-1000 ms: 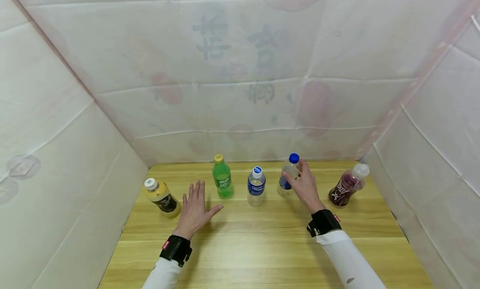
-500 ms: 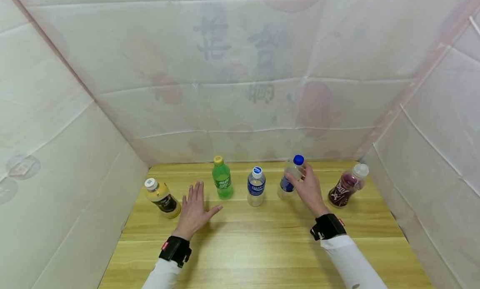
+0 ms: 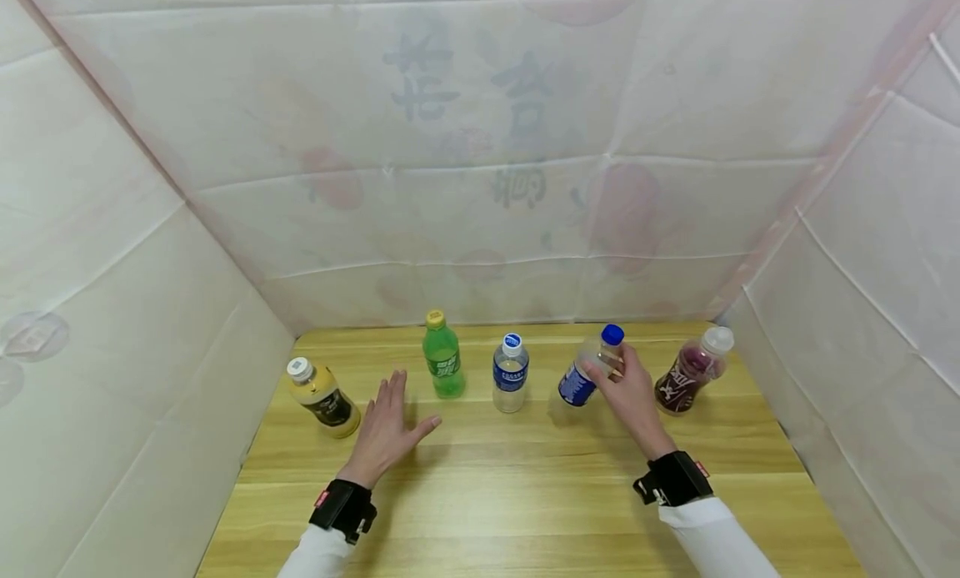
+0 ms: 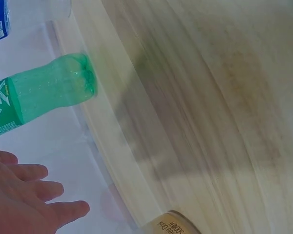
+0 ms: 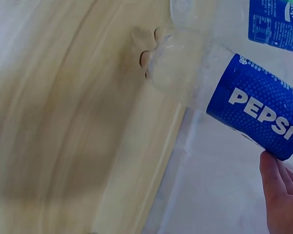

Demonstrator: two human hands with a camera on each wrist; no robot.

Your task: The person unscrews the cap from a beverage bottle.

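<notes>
My right hand [image 3: 633, 399] holds a clear plastic Pepsi bottle [image 3: 576, 386] by its upper part, between thumb and fingers. The bottle has a blue cap and blue label and leans to the right; whether its base touches the table, I cannot tell. In the right wrist view, fingertips [image 5: 271, 175] meet the Pepsi label [image 5: 261, 105]. My left hand [image 3: 382, 436] is spread with straight fingers and holds nothing. It is between a yellow drink bottle [image 3: 326, 399] with a white cap and a green bottle [image 3: 444, 361] with a yellow cap.
A clear bottle [image 3: 510, 378] with a blue label and white-and-blue cap stands left of the Pepsi bottle. A dark purple drink bottle [image 3: 684, 378] is at the far right. White sheeting [image 3: 465, 228] closes the wooden table [image 3: 480, 503] at the back and sides.
The Pepsi bottle has tipped further to the right, its cap moving right and toward me with my right hand. My left hand has hardly moved; the other bottles stay in place.
</notes>
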